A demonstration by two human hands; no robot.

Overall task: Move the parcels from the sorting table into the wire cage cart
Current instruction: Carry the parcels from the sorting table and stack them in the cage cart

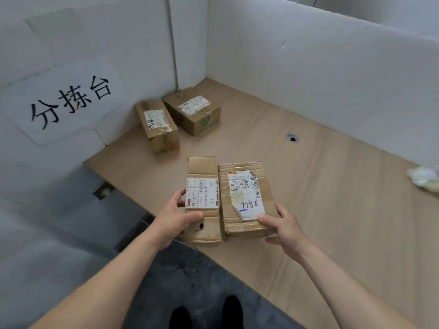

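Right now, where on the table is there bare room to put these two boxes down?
The widest bare patch lies between the hole, the right wall and the white wad. A narrower strip lies between the left-hand box and the nearer corner box. That corner, with a second box, is crowded.

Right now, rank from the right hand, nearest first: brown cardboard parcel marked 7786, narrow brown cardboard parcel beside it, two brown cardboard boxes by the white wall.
1. Parcel marked 7786: in the right hand.
2. Narrow parcel: just left, in the left hand.
3. Left box and corner box: far back, too close to call.
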